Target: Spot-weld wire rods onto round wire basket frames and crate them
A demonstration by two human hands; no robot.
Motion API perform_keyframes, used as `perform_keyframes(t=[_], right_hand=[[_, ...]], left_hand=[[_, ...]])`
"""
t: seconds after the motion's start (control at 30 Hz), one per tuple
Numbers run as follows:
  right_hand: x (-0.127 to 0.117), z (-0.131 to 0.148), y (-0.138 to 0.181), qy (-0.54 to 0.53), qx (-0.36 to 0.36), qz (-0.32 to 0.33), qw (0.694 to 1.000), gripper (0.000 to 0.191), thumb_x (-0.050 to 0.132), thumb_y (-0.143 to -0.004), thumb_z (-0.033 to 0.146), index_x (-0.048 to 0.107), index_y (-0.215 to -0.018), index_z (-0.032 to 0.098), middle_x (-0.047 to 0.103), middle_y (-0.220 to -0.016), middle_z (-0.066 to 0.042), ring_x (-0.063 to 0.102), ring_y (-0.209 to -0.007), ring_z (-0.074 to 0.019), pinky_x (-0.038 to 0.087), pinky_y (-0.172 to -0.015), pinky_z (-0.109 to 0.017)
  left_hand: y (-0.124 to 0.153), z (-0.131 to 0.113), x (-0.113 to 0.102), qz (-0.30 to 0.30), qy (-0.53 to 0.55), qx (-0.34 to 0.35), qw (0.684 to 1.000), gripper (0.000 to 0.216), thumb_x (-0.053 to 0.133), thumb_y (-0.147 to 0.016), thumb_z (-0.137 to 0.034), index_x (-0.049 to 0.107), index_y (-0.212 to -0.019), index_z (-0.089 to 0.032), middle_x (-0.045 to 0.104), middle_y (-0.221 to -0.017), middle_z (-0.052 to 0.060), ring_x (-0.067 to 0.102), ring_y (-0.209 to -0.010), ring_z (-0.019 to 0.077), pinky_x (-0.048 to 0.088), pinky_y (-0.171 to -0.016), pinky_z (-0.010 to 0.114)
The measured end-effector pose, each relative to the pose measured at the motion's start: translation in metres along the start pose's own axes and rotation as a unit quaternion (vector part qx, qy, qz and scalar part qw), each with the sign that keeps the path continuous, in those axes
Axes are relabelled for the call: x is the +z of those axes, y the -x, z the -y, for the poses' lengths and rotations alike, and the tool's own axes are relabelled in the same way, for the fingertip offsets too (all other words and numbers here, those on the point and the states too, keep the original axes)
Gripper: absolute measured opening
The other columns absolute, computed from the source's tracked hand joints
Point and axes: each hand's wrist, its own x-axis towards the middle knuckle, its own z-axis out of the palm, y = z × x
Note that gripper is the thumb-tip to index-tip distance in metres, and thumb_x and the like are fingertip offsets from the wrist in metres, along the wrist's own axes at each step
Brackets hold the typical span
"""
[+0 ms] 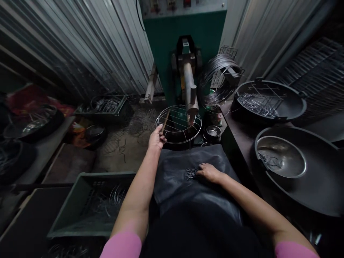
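Observation:
My left hand (157, 138) is closed on the near left rim of a round wire rack (176, 140) and a thin brown strip (166, 121) lying along it. The rack sits level under the electrode arm (190, 89) of a green machine that looks like a spot welder. On the dark apron (172, 175) over my lap lies a small pile of short wire pieces (191, 173). My right hand (209, 172) rests there with curled fingers pinching at the pile's right edge. Its fingertips are partly hidden among the wires.
A coil of wire (221, 80) hangs right of the machine arm. Wide black pans (322, 172) and a steel bowl (302, 161) with wire bits stand at right. A green crate (67, 208) with bent wires is at left. A small metal bowl (214, 132) sits beside the rack.

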Motion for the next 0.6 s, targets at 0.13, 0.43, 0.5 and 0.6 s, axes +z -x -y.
perform_keyframes(t=[0.13, 0.43, 0.5, 0.6], right_hand=[[0.010, -0.003, -0.002, 0.025, 0.017, 0.016, 0.999, 0.025, 0.044, -0.087, 0.015, 0.063, -0.103, 0.016, 0.059, -0.100, -0.014, 0.054, -0.093, -0.0217, 0.040, -0.078, -0.033], [0.013, -0.003, -0.006, 0.070, -0.053, -0.003, 0.996, 0.023, 0.043, -0.089, 0.019, 0.065, -0.084, 0.016, 0.060, -0.096, -0.012, 0.052, -0.088, -0.0213, 0.040, -0.077, -0.036], [0.016, -0.001, -0.008, 0.056, -0.047, -0.011, 0.997, 0.023, 0.044, -0.088, 0.016, 0.065, -0.079, 0.015, 0.062, -0.099, -0.012, 0.052, -0.090, -0.0207, 0.039, -0.081, -0.037], [0.016, 0.003, -0.007, 0.027, -0.027, -0.021, 0.999, 0.022, 0.047, -0.085, 0.012, 0.065, -0.074, 0.014, 0.063, -0.102, -0.013, 0.053, -0.093, -0.0214, 0.038, -0.087, -0.039]], left_hand=[[0.001, -0.001, -0.001, 0.009, 0.000, -0.008, 1.000, 0.034, 0.073, -0.059, -0.033, 0.044, -0.071, -0.019, 0.033, -0.049, -0.011, 0.027, -0.033, 0.0018, 0.027, -0.037, 0.017], [-0.002, -0.002, -0.002, 0.016, -0.003, -0.010, 1.000, 0.033, 0.072, -0.059, -0.034, 0.045, -0.072, -0.019, 0.032, -0.049, -0.011, 0.027, -0.033, 0.0021, 0.027, -0.037, 0.018], [-0.002, -0.002, -0.002, 0.015, -0.002, -0.012, 1.000, 0.033, 0.072, -0.059, -0.033, 0.045, -0.071, -0.018, 0.032, -0.049, -0.011, 0.027, -0.033, 0.0021, 0.027, -0.037, 0.018], [-0.001, -0.004, -0.002, 0.016, -0.003, -0.018, 1.000, 0.033, 0.072, -0.058, -0.032, 0.045, -0.070, -0.018, 0.033, -0.048, -0.011, 0.027, -0.032, 0.0021, 0.026, -0.037, 0.018]])
